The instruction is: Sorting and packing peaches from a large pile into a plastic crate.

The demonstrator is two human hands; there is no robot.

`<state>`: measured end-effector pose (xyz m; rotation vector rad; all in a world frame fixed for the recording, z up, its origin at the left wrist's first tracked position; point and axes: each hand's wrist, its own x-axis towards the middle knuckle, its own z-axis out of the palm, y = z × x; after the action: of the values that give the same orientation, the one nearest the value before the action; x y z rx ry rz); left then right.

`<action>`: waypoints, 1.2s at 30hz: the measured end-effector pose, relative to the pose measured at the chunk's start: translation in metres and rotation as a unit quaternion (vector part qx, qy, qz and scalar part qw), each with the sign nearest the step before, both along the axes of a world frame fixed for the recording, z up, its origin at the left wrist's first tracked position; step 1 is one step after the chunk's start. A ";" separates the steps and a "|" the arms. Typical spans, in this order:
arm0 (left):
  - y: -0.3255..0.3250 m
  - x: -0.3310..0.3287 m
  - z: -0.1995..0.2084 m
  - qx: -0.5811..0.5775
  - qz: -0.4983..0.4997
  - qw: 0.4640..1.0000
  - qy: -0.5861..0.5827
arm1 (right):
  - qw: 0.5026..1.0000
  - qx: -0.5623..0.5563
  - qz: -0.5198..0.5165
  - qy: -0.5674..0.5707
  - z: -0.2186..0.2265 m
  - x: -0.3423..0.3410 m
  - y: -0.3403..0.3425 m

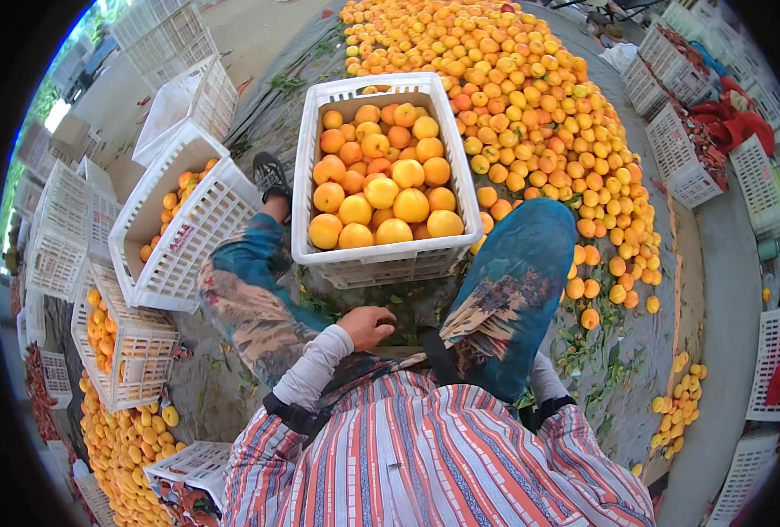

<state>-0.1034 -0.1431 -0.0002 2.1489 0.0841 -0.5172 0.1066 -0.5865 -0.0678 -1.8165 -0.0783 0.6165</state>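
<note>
My left hand (368, 327) rests over my lap, with its fingers loosely curled and no object showing in them. Just beyond it, between my legs, a white plastic crate (388, 257) stands upright. Orange-yellow fruits that look like apricots (383, 192) fill the crate, and a brown liner shows along its inner sides. My right forearm (545, 379), in a grey sleeve, goes down beside my right knee. That knee hides my right hand.
A large heap of the same fruit (539, 114) spreads over a grey ground sheet at the right. Part-filled crates (188, 237) stand tilted at my left, near stacked crates (166, 39). Another fruit pile (130, 452) lies at lower left. Crates (684, 162) line the right side.
</note>
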 end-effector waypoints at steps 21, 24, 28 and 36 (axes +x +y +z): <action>0.027 0.271 -0.170 0.035 -0.361 0.924 0.124 | 0.981 -0.057 -0.144 -0.119 -0.046 0.208 -0.011; 0.027 0.281 -0.212 -0.008 -0.347 0.927 0.142 | 0.984 -0.091 -0.114 -0.100 -0.070 0.251 -0.002; 0.027 0.244 -0.211 -0.055 -0.306 0.931 0.189 | 0.990 -0.114 -0.055 -0.058 -0.080 0.275 0.019; 0.045 0.151 -0.131 -0.046 -0.226 0.948 0.217 | 0.995 -0.078 0.031 -0.060 -0.055 0.258 0.069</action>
<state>0.0479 -0.0977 -0.1307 1.9268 -0.1920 -1.2337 0.3650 -0.5175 -0.1230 -2.0085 -0.1709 0.5693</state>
